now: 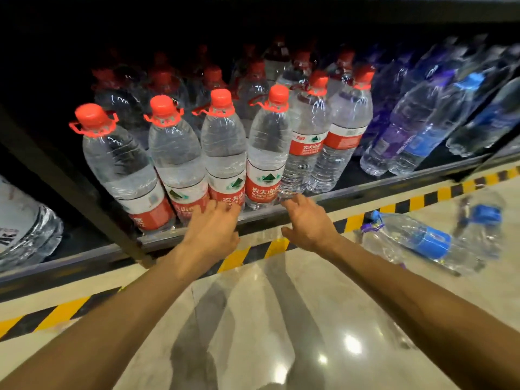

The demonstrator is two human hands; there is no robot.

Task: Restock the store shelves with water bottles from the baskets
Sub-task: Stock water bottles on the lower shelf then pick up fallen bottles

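Observation:
Several clear water bottles with red caps and red labels (225,153) stand in rows on the bottom shelf (323,198). My left hand (212,229) reaches to the foot of the front-row bottles, its straight fingers touching the base of one red-label bottle. My right hand (306,220) is stretched out beside it, fingertips at the base of the bottle (267,153) to the right. Neither hand grips anything. On the floor to the right lie blue-label bottles (422,237) on their sides.
Purple- and blue-label bottles (408,119) fill the right part of the shelf. A black shelf post (73,178) slants down on the left, with large plastic-wrapped water packs (25,229) beyond it. Yellow-black hazard tape (439,192) runs along the glossy floor at the shelf's foot.

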